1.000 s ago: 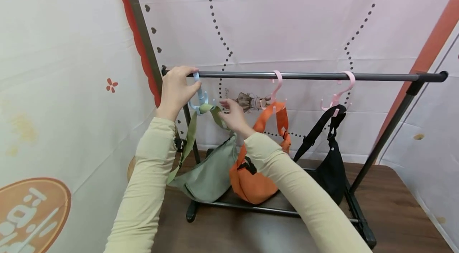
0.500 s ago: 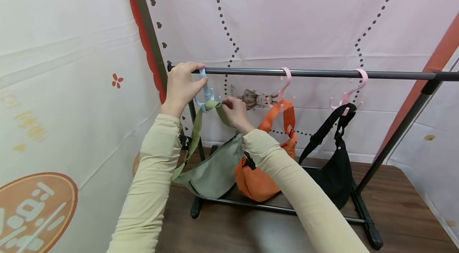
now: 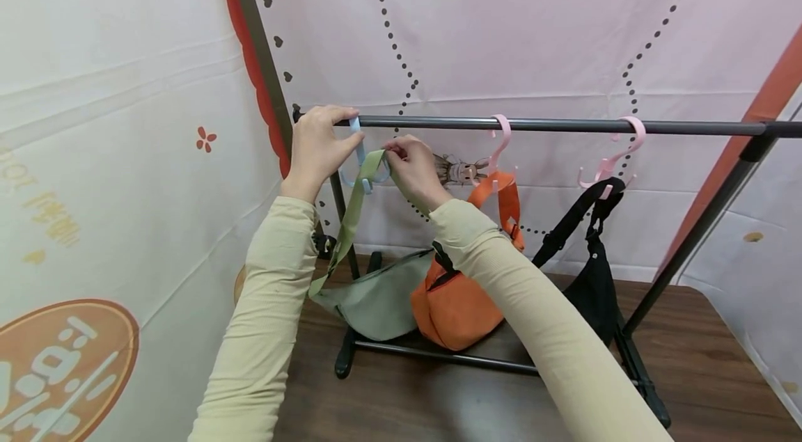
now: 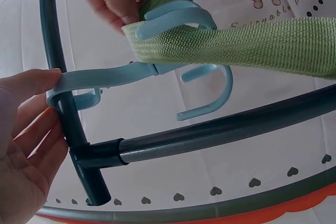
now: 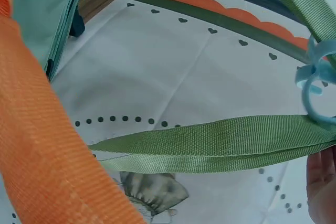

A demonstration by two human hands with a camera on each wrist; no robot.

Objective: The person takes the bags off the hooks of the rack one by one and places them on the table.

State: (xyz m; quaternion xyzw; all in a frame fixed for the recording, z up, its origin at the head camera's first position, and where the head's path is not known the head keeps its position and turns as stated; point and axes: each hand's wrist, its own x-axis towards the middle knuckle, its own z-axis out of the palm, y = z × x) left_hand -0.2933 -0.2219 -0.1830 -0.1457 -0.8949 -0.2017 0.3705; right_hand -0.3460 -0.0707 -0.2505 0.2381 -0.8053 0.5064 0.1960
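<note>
In the head view, my left hand (image 3: 321, 153) holds the top of a light blue multi-prong hook (image 4: 121, 74) against the rack's top rail (image 3: 438, 123). Its thumb presses the hook's curve and its fingers lie behind the rail, as the left wrist view shows. My right hand (image 3: 415, 174) pinches the green webbing strap (image 3: 356, 209) of a grey-green bag (image 3: 385, 299) at the top of its loop. The strap passes by the hook's prongs in the left wrist view. The bag hangs low, near the rack's lower bar. Only a bit of the right hand shows in the right wrist view.
To the right, an orange bag (image 3: 454, 310) and a black bag (image 3: 595, 289) hang from pink hooks (image 3: 501, 143) on the same rail. The black rack stands on a brown wooden table (image 3: 476, 400). Printed white cloth (image 3: 156, 80) surrounds it.
My right hand has risen, lifting the green strap's loop higher along the blue hook. The grey-green bag has shifted slightly. My left hand stays at the rail.
</note>
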